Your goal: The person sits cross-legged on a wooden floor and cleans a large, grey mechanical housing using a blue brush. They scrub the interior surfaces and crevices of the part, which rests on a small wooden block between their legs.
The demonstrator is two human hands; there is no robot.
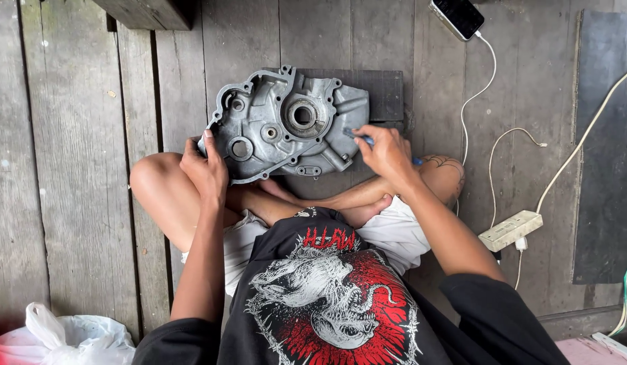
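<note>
**Inspector:** One casting under examination. Largest item first: the plank floor (77, 169), grey weathered wood with open seams and coarse grain. No counter in use; the person sits cross-legged on the boards.

**Clerk:** And the casting?

**Inspector:** Engine case half (286, 122), dull grey cast metal, irregular outline with bolt lugs around the rim, a large round bore near its middle and smaller bores toward 8 o'clock. It leans tilted against the shins, its upper edge over a dark board (378, 91) at 2 o'clock.

**Clerk:** Progress?

**Inspector:** My judgement only: work on the inner face is under way, not finished. No loosened or removed parts show beside it; the surface looks matte and somewhat grimy throughout.

**Clerk:** Hands?

**Inspector:** Left hand (206, 169) at 9 o'clock of the casting, grip closed around its rim, thumb on the face. Right hand (384, 152) at 3 o'clock, fingers pinching a slim blue-handled tool (365, 139) whose tip meets the casting's right side. What kind of tool, I cannot tell.

**Clerk:** Smaller items?

**Inspector:** White plastic bag (63, 334) at 7 o'clock, crumpled and glossy; cream power strip (509, 230) at 4 o'clock; phone (457, 17) at 1 o'clock, joined to a thin white cable (477, 88).
</note>
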